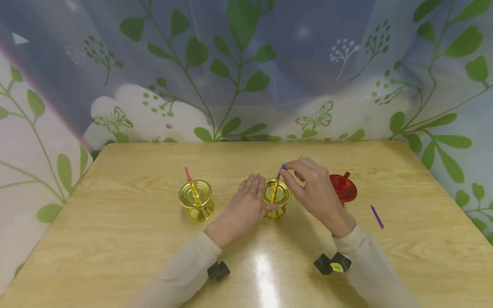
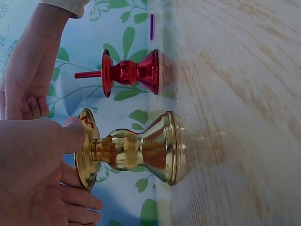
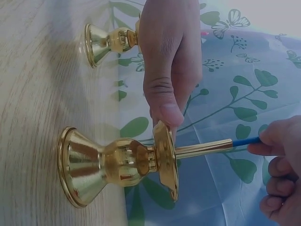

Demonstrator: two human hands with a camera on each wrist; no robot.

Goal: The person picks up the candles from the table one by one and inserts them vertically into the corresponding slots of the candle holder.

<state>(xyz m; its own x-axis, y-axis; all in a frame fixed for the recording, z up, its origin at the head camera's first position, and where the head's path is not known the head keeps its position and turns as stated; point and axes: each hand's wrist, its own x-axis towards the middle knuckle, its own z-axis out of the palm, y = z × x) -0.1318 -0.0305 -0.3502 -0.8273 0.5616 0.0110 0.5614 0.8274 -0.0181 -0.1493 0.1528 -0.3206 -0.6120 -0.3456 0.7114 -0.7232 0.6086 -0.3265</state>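
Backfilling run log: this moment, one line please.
left hand: touches middle holder; right hand: pinches blue candle at that holder's tube; pink candle: in left holder; purple candle: on table; red holder: no candle visible

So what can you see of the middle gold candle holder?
The candle holder is shiny, metallic-looking gold: flared foot, bulging stem, shallow dish, slim tube rising from it. It stands upright on the table, between a similar gold holder and a red holder. The left hand touches the dish's rim with its thumb; the right hand holds a blue candle at the tube's top.
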